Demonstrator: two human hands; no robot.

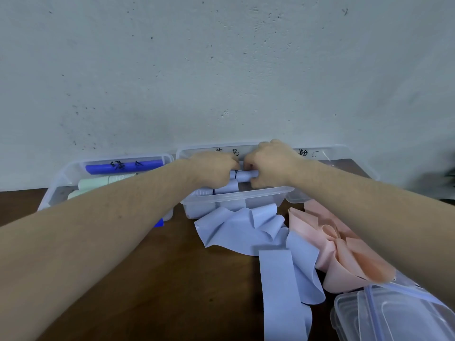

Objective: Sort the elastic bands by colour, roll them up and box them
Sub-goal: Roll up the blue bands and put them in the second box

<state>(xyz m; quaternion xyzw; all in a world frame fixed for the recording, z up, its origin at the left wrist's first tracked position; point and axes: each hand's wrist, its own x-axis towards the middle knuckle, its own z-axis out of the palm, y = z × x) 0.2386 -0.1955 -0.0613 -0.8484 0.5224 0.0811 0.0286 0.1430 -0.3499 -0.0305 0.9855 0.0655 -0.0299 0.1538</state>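
Stacked clear lids point(394, 316) are sitting at the near right corner of the brown table point(147, 279), with a loose pale blue band point(283, 291) trailing past them toward the near edge. Beside it a heap of pink bands point(344, 254) is lying crumpled, touching more pale blue bands point(241, 227) bunched against the front of the middle box point(236, 196). Both forearms are reaching out over the table. The left hand point(214, 171) and the right hand point(270, 163) are meeting over the middle box, fingers curled around either end of a pale blue roll point(242, 175), its loose tail hanging down into the box. The left box point(61, 178) is holding a dark blue roll point(123, 166) and pale green rolls point(96, 184). The right box point(344, 153) is standing against the wall, its contents hidden by the right arm.
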